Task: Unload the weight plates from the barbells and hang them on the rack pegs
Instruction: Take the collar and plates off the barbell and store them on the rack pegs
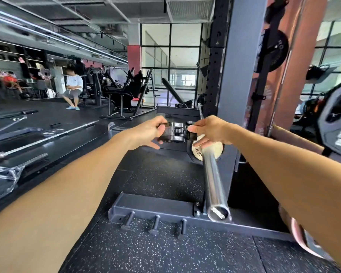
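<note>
Both of your hands are out at the far part of the barbell sleeve [215, 186], which runs from its open chrome end near you up toward the rack upright [232, 95]; your left hand [146, 133] has its grip curled round the black collar clamp [173, 133], thumb over the top and fingers beneath, and your right hand [211, 132] pinches the clamp's other side, just above the pale disc [197, 151] that sits on the sleeve (whether that disc is a small weight plate or the bar's own shoulder, you cannot tell from here); other plates already hang on the rack to your right, a black one [274, 50] high up and a grey one [337, 123] lower at the frame's edge. The step looks like freeing the clamp so the sleeve can be unloaded; the risk is that the clamp jams or springs open and nips a finger, since both grips sit tight against its lever; if you pull hard along the sleeve, the bar may roll or shift in its hooks; loose bars [47, 134] on the floor to your left could trip you when you turn.
</note>
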`<action>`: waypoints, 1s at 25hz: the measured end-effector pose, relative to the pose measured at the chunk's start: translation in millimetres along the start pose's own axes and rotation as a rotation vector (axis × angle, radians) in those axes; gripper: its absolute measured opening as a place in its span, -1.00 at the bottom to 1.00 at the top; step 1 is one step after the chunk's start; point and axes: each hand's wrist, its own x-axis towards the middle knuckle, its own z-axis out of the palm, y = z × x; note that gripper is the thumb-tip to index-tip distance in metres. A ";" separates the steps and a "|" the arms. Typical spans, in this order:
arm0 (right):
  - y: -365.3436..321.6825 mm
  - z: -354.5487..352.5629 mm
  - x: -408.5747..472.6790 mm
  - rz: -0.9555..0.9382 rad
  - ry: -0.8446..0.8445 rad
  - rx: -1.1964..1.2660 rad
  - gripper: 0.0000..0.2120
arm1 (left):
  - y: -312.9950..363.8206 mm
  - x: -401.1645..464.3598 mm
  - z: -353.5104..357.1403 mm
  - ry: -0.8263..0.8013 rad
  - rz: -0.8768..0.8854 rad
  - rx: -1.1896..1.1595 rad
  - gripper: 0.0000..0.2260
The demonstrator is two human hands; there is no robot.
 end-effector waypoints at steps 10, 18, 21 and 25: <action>17.9 -12.3 -150.1 0.193 0.017 0.193 -0.63 | 54.3 -87.1 94.4 -0.167 -0.155 -0.240 -0.64; 48.2 8.3 -191.2 0.396 0.060 0.128 -0.60 | 45.6 -100.8 144.5 -0.369 -0.409 -0.226 -0.39; 58.6 19.2 -191.0 0.448 0.047 0.116 -0.58 | 36.8 -101.8 153.3 -0.353 -0.454 -0.221 -0.36; 71.2 31.3 -182.1 0.493 0.028 0.121 -0.53 | 31.3 -109.5 160.0 -0.328 -0.458 -0.203 -0.49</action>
